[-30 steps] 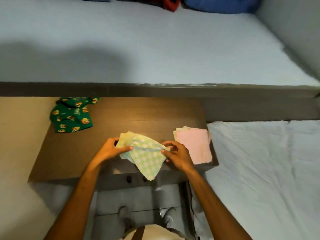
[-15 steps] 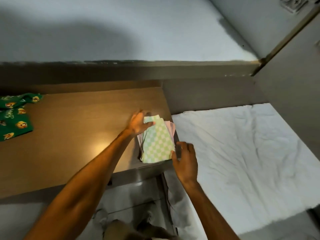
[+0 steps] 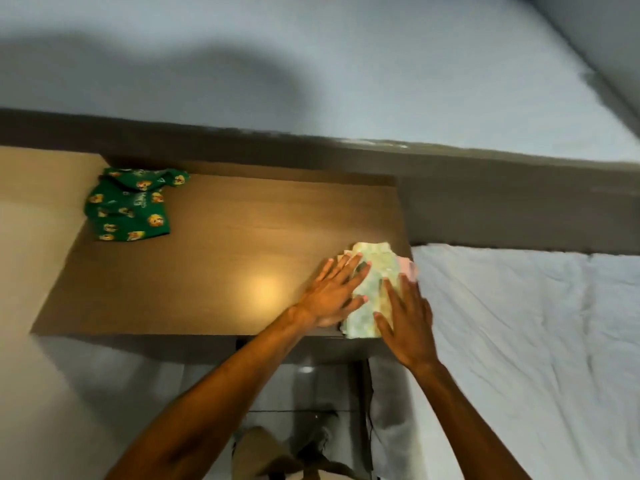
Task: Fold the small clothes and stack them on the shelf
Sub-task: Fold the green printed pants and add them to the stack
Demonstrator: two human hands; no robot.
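Still unfolded, the green garment [image 3: 130, 206] waits far left on the shelf [image 3: 221, 271]. Now both my left hand [image 3: 334, 294] and right hand [image 3: 407, 318] lie flat, gripping nothing, pressing the checked cloth [image 3: 375, 285] I just laid onto the pink pile [image 3: 408, 268].

Green-checked cloth [image 3: 375, 292], green printed garment [image 3: 130, 206]

A brown wooden shelf [image 3: 221, 258] with a bright spot of reflected light stands against a dark ledge [image 3: 485, 188], with a rumpled white bedsheet [image 3: 526, 341] beside it and glossy grey floor [image 3: 138, 386] below.
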